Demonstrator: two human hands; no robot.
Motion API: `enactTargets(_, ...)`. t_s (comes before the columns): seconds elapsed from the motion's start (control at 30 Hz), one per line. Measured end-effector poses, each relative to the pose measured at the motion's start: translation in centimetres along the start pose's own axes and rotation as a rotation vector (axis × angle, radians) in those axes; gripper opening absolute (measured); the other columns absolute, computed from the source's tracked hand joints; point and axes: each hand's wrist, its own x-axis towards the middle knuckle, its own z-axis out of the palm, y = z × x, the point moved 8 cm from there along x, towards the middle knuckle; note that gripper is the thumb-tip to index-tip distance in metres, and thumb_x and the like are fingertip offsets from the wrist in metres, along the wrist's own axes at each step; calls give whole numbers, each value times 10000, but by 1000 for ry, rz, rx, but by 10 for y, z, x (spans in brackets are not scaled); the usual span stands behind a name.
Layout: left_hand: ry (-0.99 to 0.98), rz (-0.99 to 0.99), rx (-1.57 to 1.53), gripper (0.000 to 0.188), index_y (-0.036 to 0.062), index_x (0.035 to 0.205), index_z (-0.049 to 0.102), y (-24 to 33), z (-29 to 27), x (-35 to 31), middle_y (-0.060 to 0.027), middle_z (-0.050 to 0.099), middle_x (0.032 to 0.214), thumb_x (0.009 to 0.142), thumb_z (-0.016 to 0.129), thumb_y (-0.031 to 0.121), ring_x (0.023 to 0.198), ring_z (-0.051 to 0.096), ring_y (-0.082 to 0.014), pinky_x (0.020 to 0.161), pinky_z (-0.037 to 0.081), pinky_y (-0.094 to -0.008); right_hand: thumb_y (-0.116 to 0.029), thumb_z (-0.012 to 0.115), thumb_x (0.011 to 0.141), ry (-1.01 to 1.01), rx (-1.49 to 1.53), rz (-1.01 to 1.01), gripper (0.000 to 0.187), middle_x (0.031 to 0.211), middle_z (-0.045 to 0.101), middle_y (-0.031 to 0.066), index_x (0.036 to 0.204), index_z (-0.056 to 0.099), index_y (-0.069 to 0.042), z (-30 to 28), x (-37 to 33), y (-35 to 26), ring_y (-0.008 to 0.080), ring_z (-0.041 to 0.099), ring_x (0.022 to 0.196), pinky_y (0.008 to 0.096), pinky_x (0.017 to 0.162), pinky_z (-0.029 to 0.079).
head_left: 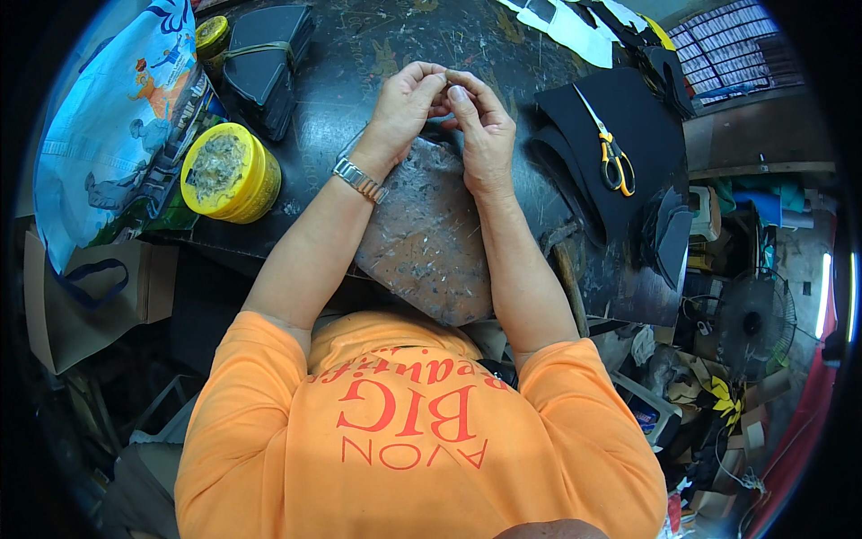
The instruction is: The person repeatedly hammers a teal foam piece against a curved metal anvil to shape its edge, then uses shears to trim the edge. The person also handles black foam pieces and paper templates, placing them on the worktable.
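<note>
Above the far end of a worn brown slab (426, 242), my left hand (406, 112) and my right hand (486, 135) meet with their fingertips together. Both are closed in a pinch. Whatever they hold is too small and too covered by the fingers to name. A metal watch (359, 180) circles my left wrist. The slab rests at the near edge of the dark table (359, 45), between my forearms. Right of my right forearm lies a hammer with a wooden handle (569, 280).
Yellow-handled scissors (615, 162) lie on black sheet material (575, 112) at right, beside dark cut pieces (666, 235). To the left stand a yellow tub (231, 173), a banded stack of dark pieces (260, 67) and a blue printed bag (112, 135). A fan (754, 314) is at far right.
</note>
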Motion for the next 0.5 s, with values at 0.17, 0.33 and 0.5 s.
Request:
enactTargets(0.17, 20, -12, 21, 183, 37, 1125, 638, -2, -1, 0, -26, 688, 949, 1038, 566, 181, 808, 654, -79, 746, 563, -242, -142, 691, 987, 3, 29, -20, 268, 1089, 712, 37, 1240, 701, -54, 2, 0, -1, 93, 665, 938, 243, 796, 551)
enactTargets(0.33, 10, -8, 16, 186, 41, 1120, 639, -2, 0, 2, -16, 683, 937, 1032, 570, 190, 792, 641, -71, 736, 553, -237, -135, 705, 975, 32, -29, -66, 268, 1090, 685, 52, 1223, 704, -33, 1, -1, -5, 109, 670, 938, 263, 842, 560)
enactTargets(0.5, -8, -3, 5, 172, 50, 1102, 638, 0, 1, 1, -13, 680, 935, 1030, 570, 190, 793, 647, -79, 733, 554, -241, -133, 697, 980, 15, -103, -105, 314, 1059, 672, 55, 1273, 664, -23, 2, -1, -10, 118, 668, 927, 273, 836, 566)
